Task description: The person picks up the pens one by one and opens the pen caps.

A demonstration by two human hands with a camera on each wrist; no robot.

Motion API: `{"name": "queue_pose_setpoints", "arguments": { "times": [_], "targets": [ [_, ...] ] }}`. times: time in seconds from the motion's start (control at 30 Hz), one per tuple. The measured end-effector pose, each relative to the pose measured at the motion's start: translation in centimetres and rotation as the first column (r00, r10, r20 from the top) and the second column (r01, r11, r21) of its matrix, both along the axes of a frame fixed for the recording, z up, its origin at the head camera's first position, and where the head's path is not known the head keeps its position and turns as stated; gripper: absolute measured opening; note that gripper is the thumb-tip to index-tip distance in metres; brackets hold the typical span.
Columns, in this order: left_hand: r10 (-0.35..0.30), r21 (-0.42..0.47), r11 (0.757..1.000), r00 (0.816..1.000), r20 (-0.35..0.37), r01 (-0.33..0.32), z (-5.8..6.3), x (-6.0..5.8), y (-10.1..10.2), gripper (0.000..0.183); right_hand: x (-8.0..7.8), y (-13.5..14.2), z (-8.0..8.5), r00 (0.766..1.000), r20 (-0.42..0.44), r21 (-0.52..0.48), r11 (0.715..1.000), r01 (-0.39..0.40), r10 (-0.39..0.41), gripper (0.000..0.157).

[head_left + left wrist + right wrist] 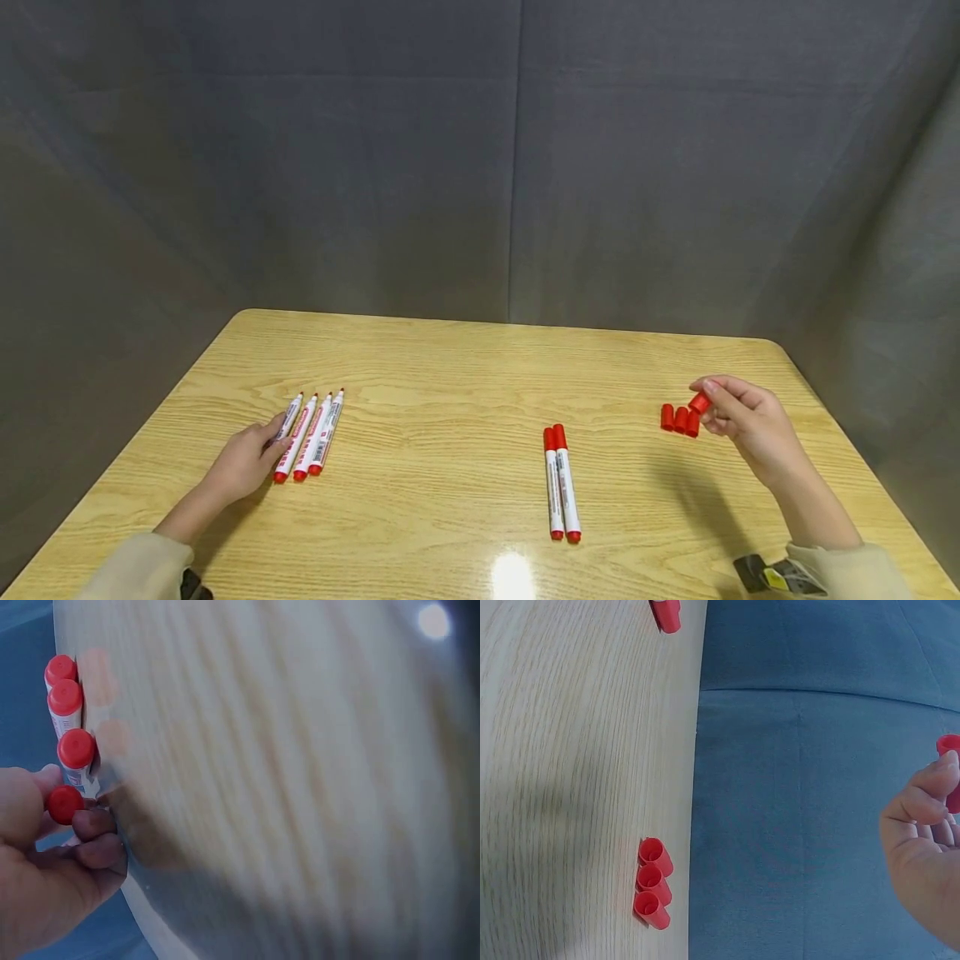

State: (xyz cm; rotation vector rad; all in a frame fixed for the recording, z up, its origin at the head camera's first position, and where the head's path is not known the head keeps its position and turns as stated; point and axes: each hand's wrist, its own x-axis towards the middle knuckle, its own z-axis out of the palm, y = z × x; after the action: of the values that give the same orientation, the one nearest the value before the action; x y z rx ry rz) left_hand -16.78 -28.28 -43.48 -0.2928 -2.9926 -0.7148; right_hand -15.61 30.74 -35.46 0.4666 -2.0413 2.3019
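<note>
My left hand grips an uncapped white marker with a red tip, the leftmost of a row; in the left wrist view its red end shows between thumb and fingers. Three more uncapped markers lie side by side just to its right, tips pointing away. Over at the right, my right hand pinches a red cap between thumb and fingers, raised above the table. Three red caps lie in a row next to that hand, their open ends visible in the right wrist view.
Two capped red markers lie together near the middle of the wooden table. A grey curtain hangs behind the table and at both sides. Light glares on the tabletop near the front.
</note>
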Motion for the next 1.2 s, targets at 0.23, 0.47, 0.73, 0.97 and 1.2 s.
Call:
{"name": "queue_pose_setpoints", "arguments": {
  "times": [0.23, 0.47, 0.73, 0.97, 1.2],
  "targets": [
    [0.012, -0.022, 1.000, 1.000, 0.018, -0.011, 0.0, -0.1, 0.1, 0.049, 0.1, 0.0, 0.2, 1.000, 0.002, -0.005, 1.000, -0.005, 0.005, 0.025],
    [0.025, -0.012, 1.000, 0.999, 0.031, -0.025, 0.1, 0.1, 0.2, 0.049, 0.1, 0.0, 0.3, 1.000, 0.003, 0.006, 1.000, -0.011, 0.011, 0.024],
    [0.032, 0.006, 0.999, 0.999, -0.007, -0.032, 0.4, 0.1, 0.4, 0.048, 0.3, 0.1, 0.2, 1.000, 0.028, 0.024, 1.000, -0.010, 0.009, 0.024],
    [0.061, 0.028, 0.998, 0.996, -0.072, -0.059, 0.9, 0.0, 0.5, 0.048, 0.2, 0.3, -0.2, 0.999, 0.052, -0.002, 1.000, 0.002, -0.001, 0.021],
    [0.059, 0.040, 0.998, 0.990, -0.124, -0.054, 2.2, 0.0, 1.3, 0.049, 0.2, 0.5, -0.4, 0.996, 0.059, 0.077, 0.995, 0.058, -0.063, 0.014]
  ]
}}
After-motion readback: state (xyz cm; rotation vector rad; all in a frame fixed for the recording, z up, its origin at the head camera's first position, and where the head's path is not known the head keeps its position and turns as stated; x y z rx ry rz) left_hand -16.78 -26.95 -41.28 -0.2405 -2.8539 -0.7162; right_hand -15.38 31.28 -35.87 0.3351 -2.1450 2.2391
